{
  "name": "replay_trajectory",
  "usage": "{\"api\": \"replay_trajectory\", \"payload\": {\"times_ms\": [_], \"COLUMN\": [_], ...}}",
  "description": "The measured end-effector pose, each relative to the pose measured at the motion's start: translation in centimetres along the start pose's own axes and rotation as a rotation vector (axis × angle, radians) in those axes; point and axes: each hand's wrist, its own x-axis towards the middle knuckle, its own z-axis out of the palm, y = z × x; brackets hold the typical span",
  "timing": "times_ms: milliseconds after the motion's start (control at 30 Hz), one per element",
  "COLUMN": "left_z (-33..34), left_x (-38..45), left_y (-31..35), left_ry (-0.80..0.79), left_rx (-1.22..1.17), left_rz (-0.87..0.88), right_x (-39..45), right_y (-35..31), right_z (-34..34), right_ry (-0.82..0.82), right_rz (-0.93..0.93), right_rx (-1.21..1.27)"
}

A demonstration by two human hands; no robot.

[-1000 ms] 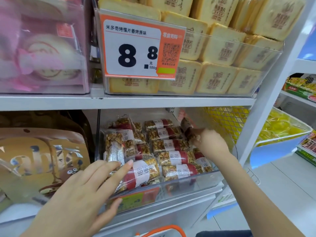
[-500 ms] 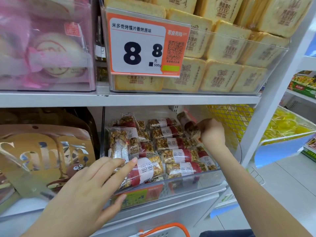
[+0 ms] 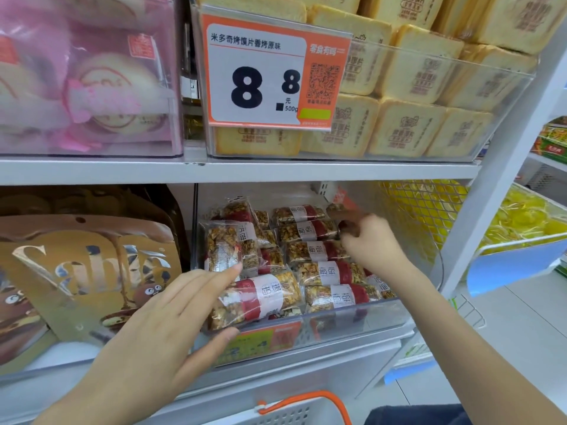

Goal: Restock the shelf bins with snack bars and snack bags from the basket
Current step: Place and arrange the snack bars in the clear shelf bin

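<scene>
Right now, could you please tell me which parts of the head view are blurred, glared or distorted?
Head view: the snack bar held by the right hand is motion-blurred; glare veils the pink bin at upper left; wide-angle distortion tilts the shelf upright; the price tag reads sharply.

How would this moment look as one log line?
right hand: placing snack bar at bin rear | left hand: open, touching front bars

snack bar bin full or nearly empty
Nearly full: the clear bin holds rows of wrapped snack bars from front to back.
</scene>
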Motion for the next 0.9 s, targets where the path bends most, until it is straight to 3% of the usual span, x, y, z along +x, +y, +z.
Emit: {"api": "replay_trajectory", "payload": {"times_ms": [67,133,267,400,433,500,567,600,700,833,900], "left_z": [-0.2,-0.2,-0.1,0.2,0.2,0.1,0.0,0.2,0.3,0.4,0.5], "left_x": [-0.1,-0.1,0.1,0.1,0.1,0.3,0.4,0.4,0.2,0.1,0.2], "left_y": [0.3,0.5,1.0,1.1,1.1,1.2,1.3,1.3,1.3,1.0,0.8], "left_ry": [0.023,0.079,0.175,0.186,0.181,0.139,0.083,0.059,-0.008,-0.031,-0.027], "left_rx": [-0.131,-0.242,-0.367,-0.422,-0.411,-0.354,-0.224,-0.144,-0.021,0.041,0.094], "left_rz": [-0.020,-0.038,-0.099,-0.184,-0.185,-0.179,-0.145,-0.120,-0.096,-0.055,-0.028], "right_x": [-2.9,-5.1,-6.0,-7.0,-7.2,-6.7,-5.6,-5.2,-4.6,-3.8,-3.8], "right_y": [-3.3,-5.6,-6.1,-5.8,-5.3,-3.3,-0.4,0.8,3.0,3.4,3.3], "right_z": [0.0,0.9,1.4,0.6,0.2,-1.1,-3.1,-3.6,-2.6,-1.0,-1.7], "right_ry": [-0.332,-0.611,-0.509,-0.483,-0.417,-0.098,0.219,0.279,0.204,-0.069,-0.097], "right_rz": [-0.238,-0.406,-0.488,-0.567,-0.553,-0.415,-0.109,0.039,0.228,0.389,0.364], "right_rx": [0.250,0.250,0.311,0.121,0.111,0.079,-0.139,-0.266,-0.490,-0.421,-0.424]}}
